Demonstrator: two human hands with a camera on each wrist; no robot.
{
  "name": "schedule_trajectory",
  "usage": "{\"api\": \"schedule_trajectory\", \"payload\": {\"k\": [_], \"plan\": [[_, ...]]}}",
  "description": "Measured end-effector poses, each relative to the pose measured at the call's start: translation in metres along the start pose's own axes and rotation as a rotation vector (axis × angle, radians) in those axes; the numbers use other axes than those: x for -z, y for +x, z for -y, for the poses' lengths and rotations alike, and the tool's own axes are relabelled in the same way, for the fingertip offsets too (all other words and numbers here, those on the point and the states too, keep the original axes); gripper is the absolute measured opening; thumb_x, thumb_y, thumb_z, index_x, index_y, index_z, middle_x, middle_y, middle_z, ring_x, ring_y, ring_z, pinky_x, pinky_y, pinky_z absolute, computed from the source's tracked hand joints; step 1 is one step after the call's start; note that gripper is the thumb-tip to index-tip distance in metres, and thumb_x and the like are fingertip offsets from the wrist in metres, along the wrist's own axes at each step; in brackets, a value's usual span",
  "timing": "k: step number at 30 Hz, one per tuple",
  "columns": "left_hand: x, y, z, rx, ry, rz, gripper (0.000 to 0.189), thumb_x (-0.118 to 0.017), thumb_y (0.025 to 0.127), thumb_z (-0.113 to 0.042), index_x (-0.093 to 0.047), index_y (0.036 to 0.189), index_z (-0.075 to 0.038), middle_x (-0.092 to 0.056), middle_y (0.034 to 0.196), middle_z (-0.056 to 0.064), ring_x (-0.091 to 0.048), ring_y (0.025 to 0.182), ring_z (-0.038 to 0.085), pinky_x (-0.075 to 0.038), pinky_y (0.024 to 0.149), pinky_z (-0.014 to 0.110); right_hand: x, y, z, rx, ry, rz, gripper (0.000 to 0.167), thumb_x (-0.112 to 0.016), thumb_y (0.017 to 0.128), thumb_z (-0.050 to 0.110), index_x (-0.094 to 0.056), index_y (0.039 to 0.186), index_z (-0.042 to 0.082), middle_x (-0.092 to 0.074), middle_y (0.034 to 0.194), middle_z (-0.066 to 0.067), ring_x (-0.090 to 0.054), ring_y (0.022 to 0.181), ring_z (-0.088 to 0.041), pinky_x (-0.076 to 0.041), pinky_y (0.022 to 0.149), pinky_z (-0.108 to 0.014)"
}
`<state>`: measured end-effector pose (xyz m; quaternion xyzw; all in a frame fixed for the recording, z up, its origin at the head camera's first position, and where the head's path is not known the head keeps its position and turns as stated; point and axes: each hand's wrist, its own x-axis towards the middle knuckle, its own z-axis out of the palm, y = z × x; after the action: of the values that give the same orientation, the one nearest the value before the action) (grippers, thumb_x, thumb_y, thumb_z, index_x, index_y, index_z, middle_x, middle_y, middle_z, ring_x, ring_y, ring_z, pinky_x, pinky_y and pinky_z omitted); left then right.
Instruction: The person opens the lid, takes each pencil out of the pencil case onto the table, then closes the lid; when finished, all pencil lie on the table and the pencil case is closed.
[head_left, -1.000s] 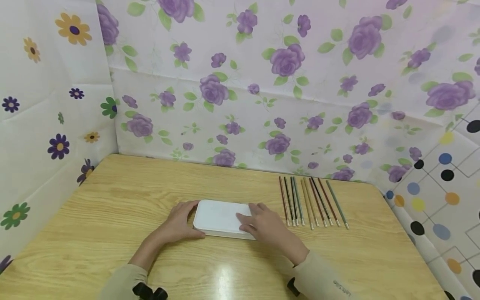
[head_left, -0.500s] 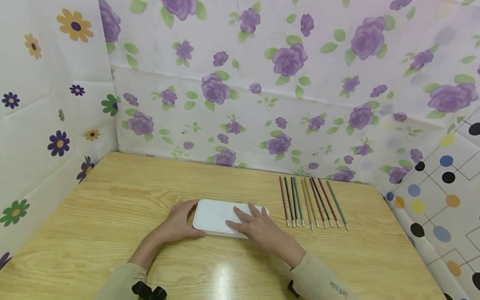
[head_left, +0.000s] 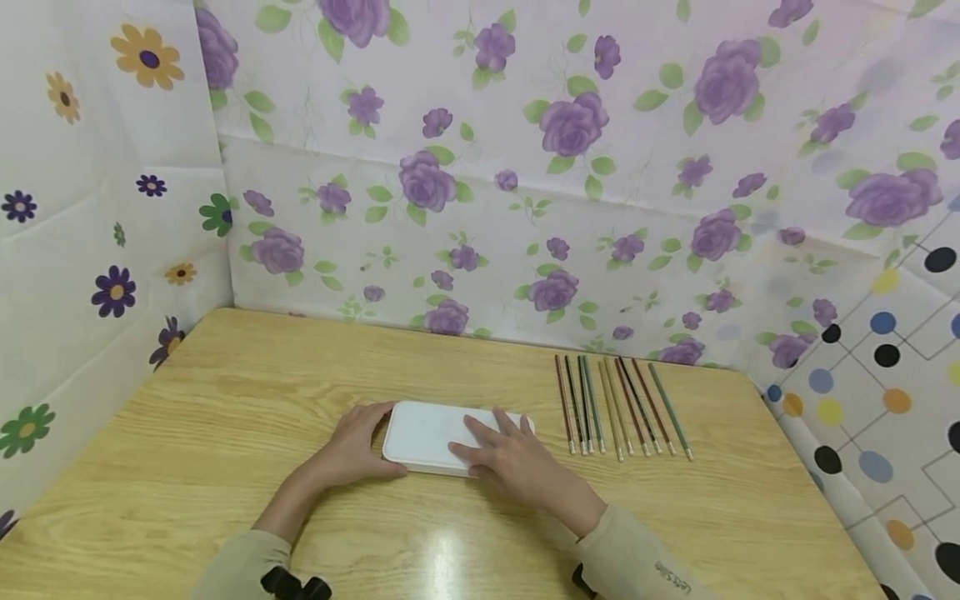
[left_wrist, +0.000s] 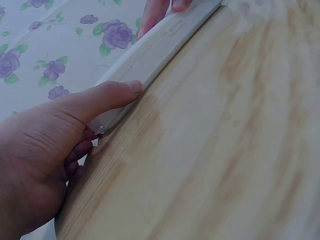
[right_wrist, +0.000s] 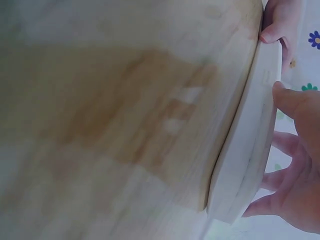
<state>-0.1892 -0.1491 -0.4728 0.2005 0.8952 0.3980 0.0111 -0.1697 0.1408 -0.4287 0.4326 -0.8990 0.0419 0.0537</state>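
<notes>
A flat white box (head_left: 420, 435) with rounded corners lies on the wooden table in the head view. My left hand (head_left: 356, 446) grips its left end, the thumb along the front side and the fingers round toward the back. In the left wrist view that thumb (left_wrist: 115, 95) presses the box's side wall. Over the right part of the top, my right hand (head_left: 517, 463) rests with its fingers spread. Seen from the right wrist, a seam runs along the side of the box (right_wrist: 245, 140), and the right fingertips are at its upper edge.
To the right of the box, several pencils (head_left: 612, 408) lie side by side in a row, eraser ends toward me. The wooden table (head_left: 255, 375) meets a flower-printed cloth (head_left: 480, 167) at the back, with more patterned cloth on both sides.
My right hand has slid left across the top of the box from its right end, fingers spreading. The left hand has kept its grip, and the pencils lie as before.
</notes>
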Motion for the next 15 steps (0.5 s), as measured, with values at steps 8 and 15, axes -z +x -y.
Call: {"api": "schedule_trajectory", "payload": {"k": [8,15], "plan": [[-0.0028,-0.0006,0.0038,0.002,0.006,-0.008,0.101,-0.088,0.064,-0.044,-0.042,0.142,0.001,-0.048,0.136,0.018,-0.039,0.124,0.036,-0.025,0.103,0.058,-0.0006,-0.0002,0.0018,-0.004,-0.025,0.032,0.054,-0.064,0.092,0.038,-0.050,0.143,0.025,-0.037,0.150,-0.014,-0.034,0.128,-0.056,-0.036,0.088,-0.072],[-0.0005,-0.0017,0.0046,0.028,-0.021,0.066,0.118,-0.087,0.066,-0.044,-0.019,0.153,-0.001,-0.037,0.146,0.023,-0.031,0.128,0.039,-0.023,0.103,0.063,0.0039,-0.0024,-0.0004,-0.072,0.122,0.144,0.066,-0.065,0.089,0.046,-0.044,0.146,0.021,-0.027,0.155,-0.015,-0.022,0.138,-0.047,-0.023,0.101,-0.070]]}}
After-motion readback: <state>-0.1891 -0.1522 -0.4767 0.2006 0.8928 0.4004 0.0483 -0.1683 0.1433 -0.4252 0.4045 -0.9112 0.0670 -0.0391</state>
